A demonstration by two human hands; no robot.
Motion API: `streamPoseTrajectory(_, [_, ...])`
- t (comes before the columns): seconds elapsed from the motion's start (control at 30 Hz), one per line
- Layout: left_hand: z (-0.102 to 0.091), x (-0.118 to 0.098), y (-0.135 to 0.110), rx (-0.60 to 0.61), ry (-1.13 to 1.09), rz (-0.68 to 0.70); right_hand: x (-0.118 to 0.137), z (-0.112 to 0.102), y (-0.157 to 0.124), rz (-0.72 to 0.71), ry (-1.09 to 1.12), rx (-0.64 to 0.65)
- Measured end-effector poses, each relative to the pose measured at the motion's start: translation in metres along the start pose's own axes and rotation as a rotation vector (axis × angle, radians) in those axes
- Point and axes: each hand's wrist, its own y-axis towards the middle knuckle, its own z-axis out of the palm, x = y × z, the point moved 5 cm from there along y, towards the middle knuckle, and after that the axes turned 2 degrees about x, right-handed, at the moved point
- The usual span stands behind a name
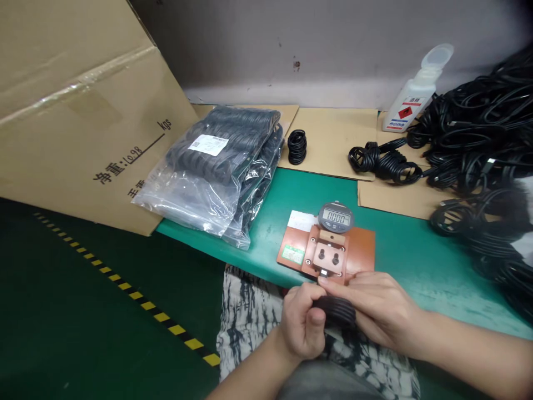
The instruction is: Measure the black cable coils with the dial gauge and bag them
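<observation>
A coiled black cable (336, 311) sits in my left hand (302, 325), whose fingers are wrapped round the bundle. My right hand (381, 305) is beside the coil, its thumb and index finger closed at the cable's small metal plug (323, 273). That plug is at the front edge of a copper-coloured gauge fixture (328, 255). On the fixture, a round digital gauge (336, 216) reads 0.000. Part of the cable behind my right fingers is hidden.
Clear bags (216, 161) of coiled cables lie by a large cardboard box (91, 111) at left. One small coil (297, 147) stands on cardboard behind the fixture. At right are a white bottle (410, 103) with its cap up and a heap of black cables (478, 128).
</observation>
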Motion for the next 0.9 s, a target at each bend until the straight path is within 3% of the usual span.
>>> streamPoseTrajectory(0.9, [-0.0001, -0.0016, 0.0075, 0.043, -0.115, -0.191, 0.0010, -0.0031, 0.0053, 0.080, -0.009, -0.024])
